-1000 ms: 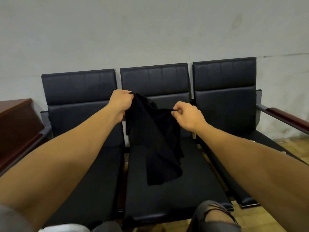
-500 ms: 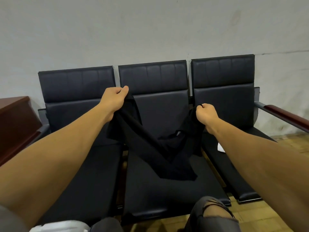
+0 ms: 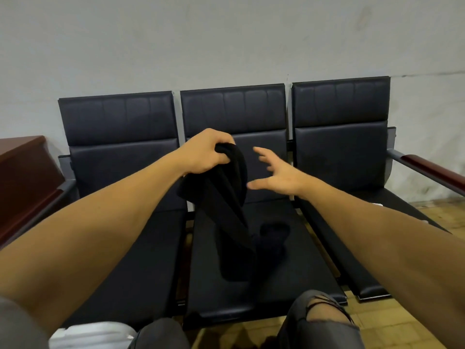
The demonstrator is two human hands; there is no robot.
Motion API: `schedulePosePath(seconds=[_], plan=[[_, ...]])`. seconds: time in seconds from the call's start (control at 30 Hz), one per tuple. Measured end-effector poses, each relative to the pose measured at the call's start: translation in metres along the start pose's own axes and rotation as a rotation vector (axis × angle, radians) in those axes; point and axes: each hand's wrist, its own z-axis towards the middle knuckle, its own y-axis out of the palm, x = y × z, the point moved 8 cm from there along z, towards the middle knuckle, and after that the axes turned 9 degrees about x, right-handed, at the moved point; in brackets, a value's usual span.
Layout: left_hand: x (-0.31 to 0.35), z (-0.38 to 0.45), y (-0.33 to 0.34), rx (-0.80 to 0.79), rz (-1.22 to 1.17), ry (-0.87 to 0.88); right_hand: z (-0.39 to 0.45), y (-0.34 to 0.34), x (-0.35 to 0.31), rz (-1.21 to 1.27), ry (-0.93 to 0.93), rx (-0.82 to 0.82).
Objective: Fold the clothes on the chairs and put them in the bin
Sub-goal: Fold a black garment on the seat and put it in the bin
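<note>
A black garment (image 3: 221,197) is gripped at 1 bunched end by the left hand (image 3: 205,157), fingers curled round the cloth, just left of frame centre; the rest hangs down, the lower end trailing onto the seat of the middle chair (image 3: 234,109), where a small dark heap of it is seen lower centre. The high hold is judged to let the cloth hang straight so that a second edge can be found. The right hand (image 3: 279,176) is held open just right of the garment, fingers spread and straight, nothing gripped, apparently poised to catch a free edge. 3 dark chairs are ranged along the wall (image 3: 226,41); the left chair (image 3: 118,117) and right chair (image 3: 339,104) offer room for spreading. Movement is bounded by a wooden armrest (image 3: 432,170) at right and a brown cabinet (image 3: 22,167) at left. No bin is identified; a white object (image 3: 93,333) at the bottom edge cannot be made out.
</note>
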Motion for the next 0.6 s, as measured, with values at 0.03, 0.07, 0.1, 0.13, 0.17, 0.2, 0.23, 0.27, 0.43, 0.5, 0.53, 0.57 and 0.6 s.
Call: schedulePosePath(seconds=[0.03,0.07,0.1,0.13,0.17,0.2,0.23,0.27,0.43,0.5,0.53,0.57,0.6], plan=[[0.008,0.001,0.007,-0.017,0.007,0.054,-0.001,0.014,-0.018,0.053,-0.074,-0.060],[0.014,0.001,0.012,-0.027,0.019,0.097,0.000,0.023,-0.033,0.073,-0.123,-0.080],[0.019,0.001,0.015,-0.025,0.034,0.129,0.004,0.028,-0.039,0.050,-0.144,-0.082],[0.021,0.001,0.016,-0.017,0.054,0.142,0.007,0.028,-0.044,-0.021,-0.155,-0.058],[0.021,0.001,0.014,-0.009,0.076,0.148,0.009,0.023,-0.046,-0.134,-0.152,-0.002],[0.018,-0.001,0.011,-0.012,0.116,0.143,0.011,0.015,-0.042,-0.274,-0.130,0.057],[0.013,-0.002,0.009,-0.029,0.183,0.129,0.012,0.008,-0.038,-0.400,-0.111,0.101],[0.007,-0.004,0.005,-0.058,0.285,0.114,0.011,0.001,-0.036,-0.513,-0.116,0.136],[-0.029,-0.014,-0.007,-0.192,0.683,0.026,0.011,-0.023,-0.021,-0.648,-0.087,0.191],[-0.038,-0.017,-0.012,-0.188,0.746,-0.012,0.013,-0.031,-0.012,-0.450,-0.027,0.247],[-0.042,-0.018,-0.017,-0.166,0.767,-0.029,0.011,-0.032,-0.010,-0.386,-0.027,0.251],[-0.046,-0.019,-0.022,-0.133,0.784,-0.044,0.009,-0.030,-0.010,-0.387,-0.061,0.220],[-0.051,-0.019,-0.028,-0.093,0.793,-0.062,0.004,-0.025,-0.012,-0.455,-0.123,0.148]])
